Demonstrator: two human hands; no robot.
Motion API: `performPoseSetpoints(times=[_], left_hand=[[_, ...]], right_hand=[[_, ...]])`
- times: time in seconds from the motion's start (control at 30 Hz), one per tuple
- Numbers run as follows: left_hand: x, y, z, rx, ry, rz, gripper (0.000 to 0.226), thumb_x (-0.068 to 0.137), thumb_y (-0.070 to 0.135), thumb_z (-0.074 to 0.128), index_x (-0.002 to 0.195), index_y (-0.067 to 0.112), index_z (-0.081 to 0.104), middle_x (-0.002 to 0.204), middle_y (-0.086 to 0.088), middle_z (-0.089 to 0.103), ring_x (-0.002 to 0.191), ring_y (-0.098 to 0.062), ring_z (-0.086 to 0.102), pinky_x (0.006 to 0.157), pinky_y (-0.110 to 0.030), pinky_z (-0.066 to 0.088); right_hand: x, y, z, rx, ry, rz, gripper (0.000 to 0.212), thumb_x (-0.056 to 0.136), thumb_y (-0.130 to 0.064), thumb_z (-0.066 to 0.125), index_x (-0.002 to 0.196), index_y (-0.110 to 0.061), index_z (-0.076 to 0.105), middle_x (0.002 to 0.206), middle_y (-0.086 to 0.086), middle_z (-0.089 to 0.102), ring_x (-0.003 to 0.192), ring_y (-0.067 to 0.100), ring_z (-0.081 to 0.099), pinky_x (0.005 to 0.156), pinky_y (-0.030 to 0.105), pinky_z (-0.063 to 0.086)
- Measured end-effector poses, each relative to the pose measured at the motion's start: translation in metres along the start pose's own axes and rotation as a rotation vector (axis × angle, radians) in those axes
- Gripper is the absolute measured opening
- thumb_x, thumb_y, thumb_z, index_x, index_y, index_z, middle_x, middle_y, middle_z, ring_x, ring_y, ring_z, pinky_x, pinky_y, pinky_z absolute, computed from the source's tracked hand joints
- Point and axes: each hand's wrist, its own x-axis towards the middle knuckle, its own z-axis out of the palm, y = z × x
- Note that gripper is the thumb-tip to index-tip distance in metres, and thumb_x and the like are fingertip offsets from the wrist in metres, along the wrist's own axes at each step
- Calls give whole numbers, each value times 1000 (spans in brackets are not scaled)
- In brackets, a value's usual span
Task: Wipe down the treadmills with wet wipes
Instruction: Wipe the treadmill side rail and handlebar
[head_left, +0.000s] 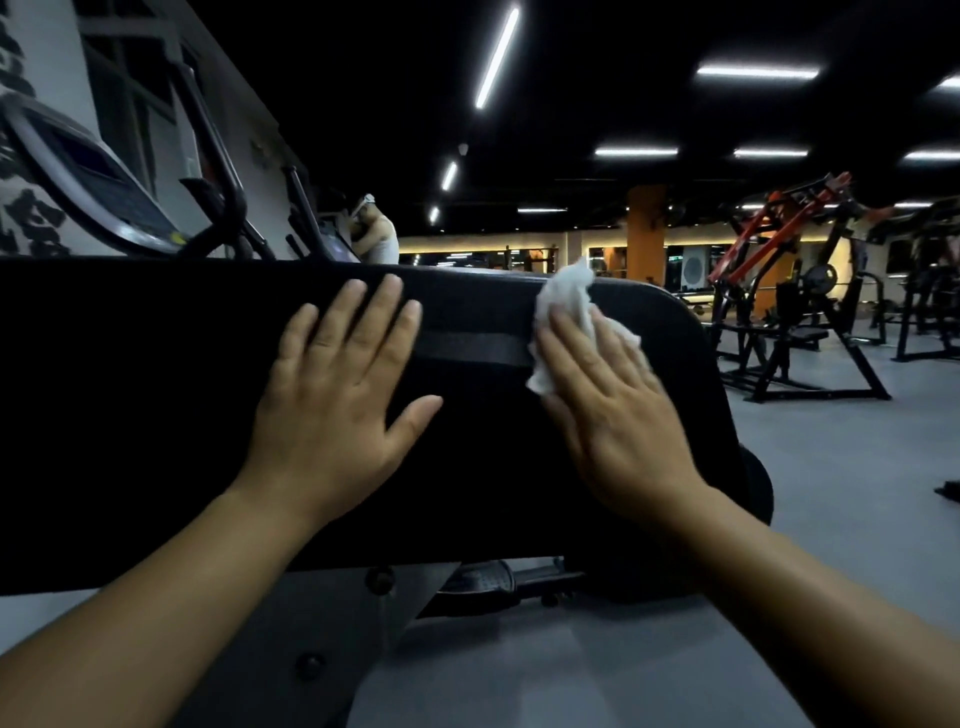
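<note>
Pressing flat on the black treadmill panel (156, 415) with the left hand (332, 400), fingers straight and spread, released and holding nothing. Pressing a crumpled white wet wipe (563, 306) against the same panel under the straight fingers of the right hand (615, 415), not curled round it, near the panel's upper right corner, cloth reaching the top edge. Between the two hands, a dull grey strip (467, 349) across the panel. Beyond the top edge, another console (104, 176), a person in a white top (383, 236), and weight machines (800, 291) on the grey floor (831, 467).
</note>
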Motion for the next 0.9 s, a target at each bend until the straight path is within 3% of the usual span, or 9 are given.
performPoseSetpoints(times=[0.13,0.23,0.33,0.43,0.5,0.7,0.8,0.9], left_hand=[[-1,-14,-3,17,-25,-13,76,99,58,32,159,11,28,168,-11,17,154,-33,17,123,-54,11],[-1,-15,-4,5,-26,12,76,99,59,32,159,11,29,168,-10,18,155,-32,17,123,-53,13],[10,-31,-13,-9,-51,-15,80,96,64,34,158,12,33,166,-10,24,153,-32,22,122,-53,17],[37,-38,-24,-53,-100,-95,79,94,68,34,149,13,45,152,-9,48,141,-32,41,118,-52,23],[49,-36,-29,-96,-121,-137,75,92,70,34,138,15,55,137,-6,59,128,-30,51,113,-49,28],[67,-64,-39,-148,-283,-188,77,85,83,22,126,30,59,121,7,66,113,-21,60,92,-39,39],[70,-77,-41,-68,-321,-224,84,79,89,17,121,34,62,112,11,68,106,-18,62,77,-33,33],[69,-72,-40,-73,-322,-224,81,79,89,21,111,30,66,106,10,70,99,-19,63,76,-33,35]], right_hand=[[51,-23,-6,79,78,236,59,106,-48,21,159,-22,26,166,-2,20,155,20,5,125,36,2],[73,-48,-8,58,53,109,59,105,-46,25,155,-17,38,161,2,36,153,23,20,124,37,9],[75,-34,-22,15,18,37,56,105,-44,27,149,-16,47,151,4,50,143,26,41,120,41,26],[88,-34,-34,-2,-26,112,48,106,-43,29,131,-18,61,127,4,66,119,26,58,104,40,39],[97,-40,-36,-5,-88,127,43,108,-42,29,119,-18,64,114,1,68,106,24,60,95,39,42],[122,-44,-37,73,-200,85,51,105,-48,23,117,-22,65,108,0,68,95,23,63,84,46,52],[130,-54,-25,15,-114,89,58,105,-52,17,108,-23,67,96,-2,69,84,20,64,74,43,54],[126,-57,-20,34,-43,119,55,105,-51,20,108,-26,69,93,-5,71,77,16,62,69,36,53]])
